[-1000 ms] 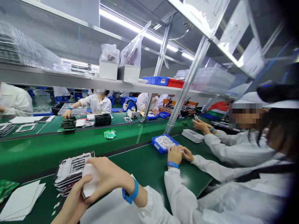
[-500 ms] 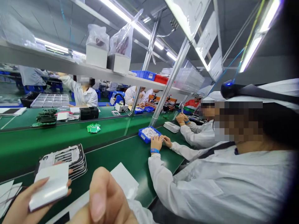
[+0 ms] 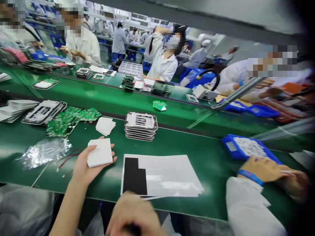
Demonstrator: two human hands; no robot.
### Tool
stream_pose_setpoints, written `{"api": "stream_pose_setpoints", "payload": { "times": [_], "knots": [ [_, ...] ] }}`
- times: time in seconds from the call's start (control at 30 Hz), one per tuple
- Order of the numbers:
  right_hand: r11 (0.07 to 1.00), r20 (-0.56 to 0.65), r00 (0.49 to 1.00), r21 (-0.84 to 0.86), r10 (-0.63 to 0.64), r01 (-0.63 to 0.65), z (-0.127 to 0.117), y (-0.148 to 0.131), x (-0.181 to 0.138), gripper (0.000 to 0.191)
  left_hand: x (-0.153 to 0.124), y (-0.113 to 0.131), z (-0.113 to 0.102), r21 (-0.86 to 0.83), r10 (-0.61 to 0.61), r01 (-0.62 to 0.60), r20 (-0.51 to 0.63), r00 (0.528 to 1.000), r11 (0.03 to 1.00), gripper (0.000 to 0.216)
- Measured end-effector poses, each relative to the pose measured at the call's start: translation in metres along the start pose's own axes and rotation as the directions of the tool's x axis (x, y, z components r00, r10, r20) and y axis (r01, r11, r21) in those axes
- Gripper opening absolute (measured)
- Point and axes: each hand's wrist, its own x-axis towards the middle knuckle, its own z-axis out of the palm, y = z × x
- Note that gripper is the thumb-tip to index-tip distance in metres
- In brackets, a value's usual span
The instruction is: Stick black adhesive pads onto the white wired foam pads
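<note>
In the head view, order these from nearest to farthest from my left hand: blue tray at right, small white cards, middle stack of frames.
1. Small white cards: just beyond your left hand.
2. Middle stack of frames: beyond, to the right.
3. Blue tray: far right.

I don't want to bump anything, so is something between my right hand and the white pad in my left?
Nothing visible stands between your right hand, blurred at the bottom, and the white pad. Your left hand, holding it, only shows fingertips past its right edge.
</note>
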Motion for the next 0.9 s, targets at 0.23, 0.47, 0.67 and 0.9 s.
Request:
{"api": "stream_pose_setpoints", "payload": {
  "times": [0.23, 0.47, 0.67, 0.9],
  "knots": [
    [0.799, -0.513, 0.857, -0.494, 0.05, -0.343, -0.066, 0.073, -0.008, 0.018, -0.031, -0.027, -0.02, -0.097, 0.034, -0.043, -0.101, 0.994, 0.994, 0.059],
    [0.732, -0.392, 0.916, -0.599, 0.086, -0.325, -0.059, 0.085, -0.003, 0.022, -0.029, -0.066, 0.002, -0.199, -0.262, 0.268, 0.053, 0.963, 0.943, 0.064],
    [0.752, -0.433, 0.899, -0.57, 0.067, -0.331, -0.058, 0.091, -0.004, 0.03, -0.021, -0.067, -0.005, -0.31, -0.2, 0.187, -0.01, 0.98, 0.932, 0.061],
    [0.797, -0.478, 0.878, -0.527, 0.009, -0.295, -0.063, 0.096, -0.007, 0.017, -0.023, -0.072, 0.002, -0.329, -0.142, 0.133, -0.004, 0.99, 0.935, 0.056]
  ]
}}
